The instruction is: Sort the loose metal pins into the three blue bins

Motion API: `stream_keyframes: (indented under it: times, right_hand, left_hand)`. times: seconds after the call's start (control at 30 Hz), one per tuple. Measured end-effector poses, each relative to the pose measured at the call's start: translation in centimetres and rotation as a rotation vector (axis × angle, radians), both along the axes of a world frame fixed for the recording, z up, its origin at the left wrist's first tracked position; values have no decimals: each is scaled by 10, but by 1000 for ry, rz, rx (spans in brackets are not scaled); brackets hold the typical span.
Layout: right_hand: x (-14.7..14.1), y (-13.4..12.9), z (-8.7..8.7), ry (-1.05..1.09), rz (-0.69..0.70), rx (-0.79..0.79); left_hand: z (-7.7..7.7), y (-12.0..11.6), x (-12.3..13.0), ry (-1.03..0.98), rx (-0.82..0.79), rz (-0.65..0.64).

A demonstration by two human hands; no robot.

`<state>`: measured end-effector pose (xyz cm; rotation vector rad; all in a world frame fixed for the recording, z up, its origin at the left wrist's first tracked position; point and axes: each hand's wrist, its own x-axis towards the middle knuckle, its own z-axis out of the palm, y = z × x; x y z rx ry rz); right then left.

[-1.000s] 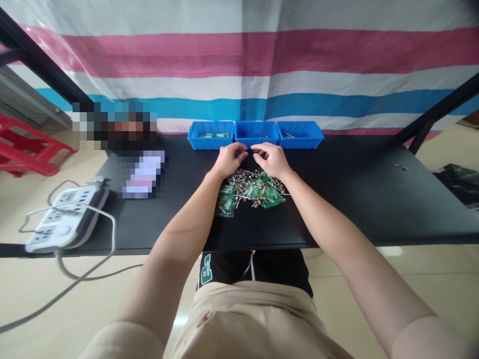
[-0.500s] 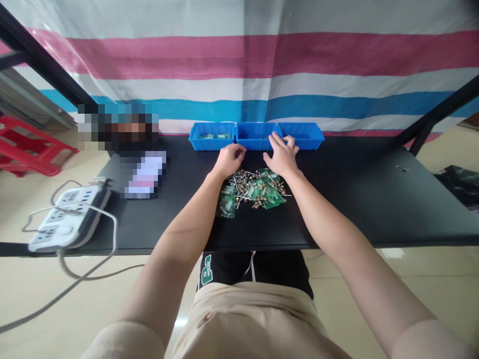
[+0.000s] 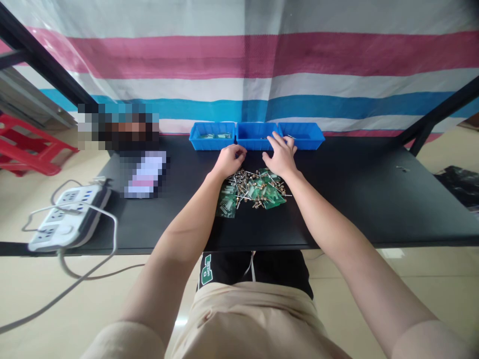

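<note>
My left hand [image 3: 229, 160] rests just in front of the joint between the left blue bin [image 3: 211, 143] and the middle blue bin [image 3: 251, 143]. Its fingers are curled in; whatever they may hold is hidden. My right hand [image 3: 281, 157] reaches to the front of the middle bin and the right blue bin [image 3: 310, 142], fingers spread apart. A thin metal piece [image 3: 291, 136] shows by its fingertips; whether it touches them I cannot tell. Between my forearms lies a pile of small metal pins with brass-coloured ends [image 3: 245, 183], mixed with green-tinted plastic packets [image 3: 274, 198].
Small pale pieces [image 3: 217, 136] lie in the left bin. On the black table [image 3: 348, 199] are a blurred-out phone [image 3: 147, 174] and a white power strip [image 3: 69, 214] with trailing cables. A few small bits [image 3: 402, 168] lie far right. A red stool [image 3: 33, 144] stands beyond the left edge.
My right hand has shifted very slightly to the left, its fingers still spread. The left hand, bins and pile look the same.
</note>
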<state>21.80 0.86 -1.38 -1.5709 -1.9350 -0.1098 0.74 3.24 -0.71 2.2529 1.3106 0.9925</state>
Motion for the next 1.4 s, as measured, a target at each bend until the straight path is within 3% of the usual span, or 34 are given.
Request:
stream_keyframes:
  times: [0.27,0.57,0.83,1.23,1.4]
  right_hand:
    - [-5,-5,9,51,99,45]
    - [-17,-19,22,92,509,-104]
    - [-26,-25,26,63,742,-138]
    - [-18,-17,19,29,704,-207]
    - [-22,-18,17,-14,628,-213]
  left_hand:
    - [1,-1,0,-12,-1,-10]
    - [0,0,-1,3,-20,-2]
    - [0,0,-1,33,-49,14]
    - [-1,1,-2,54,-42,16]
    - [-1,3,-2,63,-44,16]
